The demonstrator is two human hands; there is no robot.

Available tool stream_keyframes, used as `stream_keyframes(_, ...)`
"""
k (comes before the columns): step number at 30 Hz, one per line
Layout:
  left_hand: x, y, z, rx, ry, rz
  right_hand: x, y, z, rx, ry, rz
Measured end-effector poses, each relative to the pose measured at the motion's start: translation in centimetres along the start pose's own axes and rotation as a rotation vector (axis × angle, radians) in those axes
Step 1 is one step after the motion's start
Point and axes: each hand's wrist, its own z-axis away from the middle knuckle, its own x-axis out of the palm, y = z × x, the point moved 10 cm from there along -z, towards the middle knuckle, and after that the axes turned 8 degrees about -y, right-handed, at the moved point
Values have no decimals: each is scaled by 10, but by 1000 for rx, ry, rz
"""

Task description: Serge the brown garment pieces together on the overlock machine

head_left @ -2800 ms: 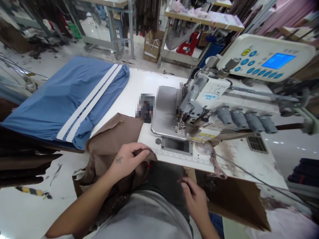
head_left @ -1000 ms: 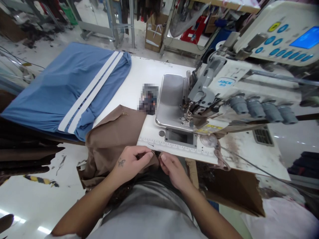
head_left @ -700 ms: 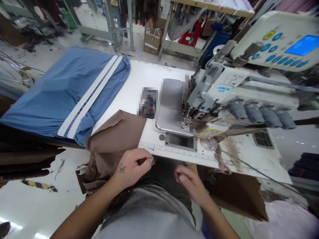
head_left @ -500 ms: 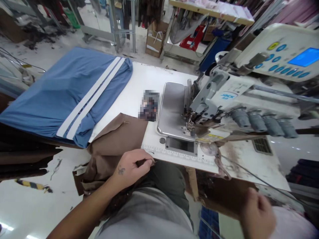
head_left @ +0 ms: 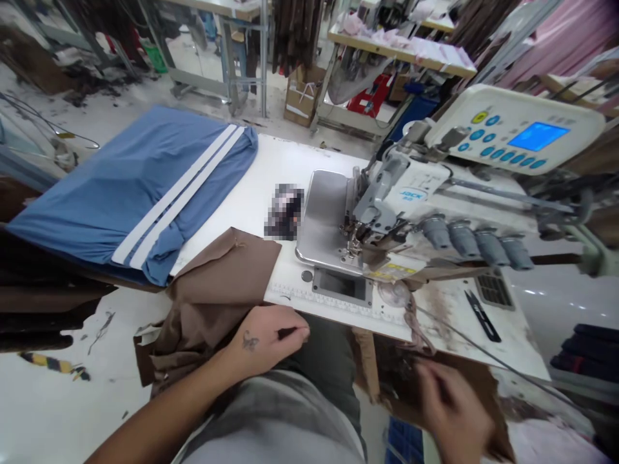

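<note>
My left hand (head_left: 273,338) is closed in a pinch over my lap, beside the brown fabric (head_left: 227,270) that hangs off the table's front edge; what its fingertips hold, if anything, is too small to name. At the lower right, my right hand (head_left: 452,409) is blurred, its fingers curled, below the table edge near a hanging twisted cloth strip (head_left: 420,332). The sewing machine (head_left: 411,187) stands on the white table (head_left: 283,154), with its metal plate (head_left: 324,219) to the left of the needle area.
Blue fabric with two white stripes (head_left: 120,174) covers the table's left part. Black thread snips (head_left: 482,316) lie at the right, by a vent. A pixelated patch is beside the plate. Behind are a cardboard box (head_left: 302,96) and another table (head_left: 401,48) with pink pieces.
My right hand has moved left and up toward the table edge. The view has shifted, bringing the black snips into sight. My left hand keeps its pinch, slightly farther right.
</note>
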Motion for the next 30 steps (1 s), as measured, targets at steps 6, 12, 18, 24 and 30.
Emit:
stream_keyframes(6, -31, 53, -24, 116, -16, -436, 132, -201, -27, -441, -870, -487)
stream_keyframes(12, -155, 106, -40, 263, 630, -775, 125, -175, -100, -97, -719, -898)
stream_keyframes(18, -55, 74, -66, 367, 305, -757, 130, -141, -117, 6, -281, -837)
stream_keyframes(24, -89, 55, -74, 265, 462, -385, 99, -128, -104, -98, -27, -757)
stream_keyframes(30, -89, 92, -53, 546, 421, -362, 89, -155, -88, -203, -149, -706)
